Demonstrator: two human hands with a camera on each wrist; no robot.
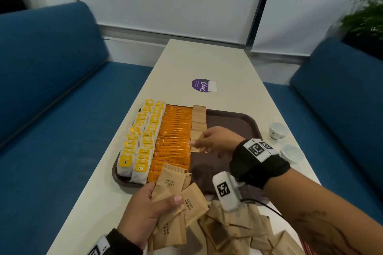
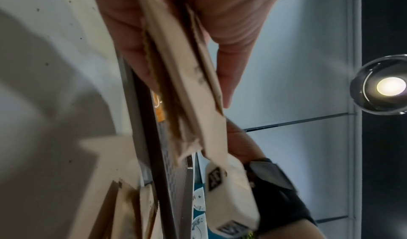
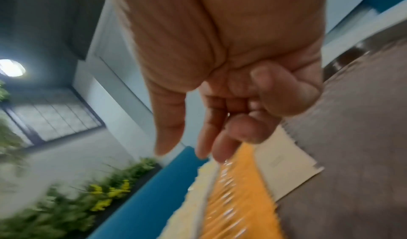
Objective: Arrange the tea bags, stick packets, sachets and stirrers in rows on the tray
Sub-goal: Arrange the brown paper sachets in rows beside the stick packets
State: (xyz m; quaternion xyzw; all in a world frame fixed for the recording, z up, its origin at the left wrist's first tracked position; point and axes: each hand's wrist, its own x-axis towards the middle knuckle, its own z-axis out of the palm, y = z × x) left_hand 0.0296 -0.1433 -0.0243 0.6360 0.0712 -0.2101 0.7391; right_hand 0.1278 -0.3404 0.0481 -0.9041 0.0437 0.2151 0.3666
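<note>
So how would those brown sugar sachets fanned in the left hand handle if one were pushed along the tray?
The brown sugar sachets look like thin flat paper, so probably light and slightly bendy. Held fanned in the left hand, they seem to slip over each other easily. Pushed on the tray, one would likely slide, not roll.

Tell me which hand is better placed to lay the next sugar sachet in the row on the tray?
The right hand, probably. It is already at the near end of the sachet row on the tray. The left hand grips a fan of sachets at the near edge, serving as supply.
</note>
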